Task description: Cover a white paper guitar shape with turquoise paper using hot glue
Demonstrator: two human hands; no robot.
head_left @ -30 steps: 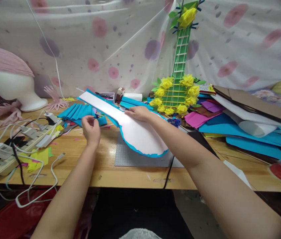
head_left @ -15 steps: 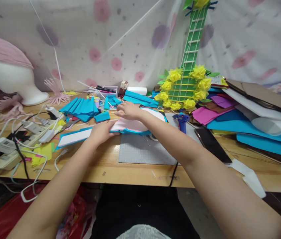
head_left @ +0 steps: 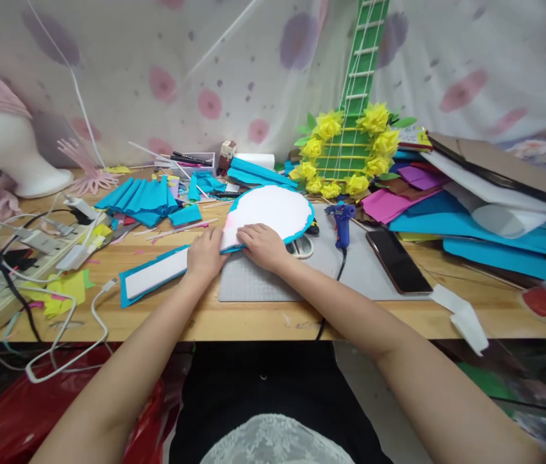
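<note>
Back from the front edge of the bench, a white, blue-edged guitar-shaped cutout lies partly over a gray mat, its neck pointing toward the left front corner, its long axis slanting back and right to the round body. The left hand covers the neck's base; the right hand, just beside it, lies on the body's near edge. Whether either grips, I cannot tell. One second ago the neck pointed toward the back left corner.
</note>
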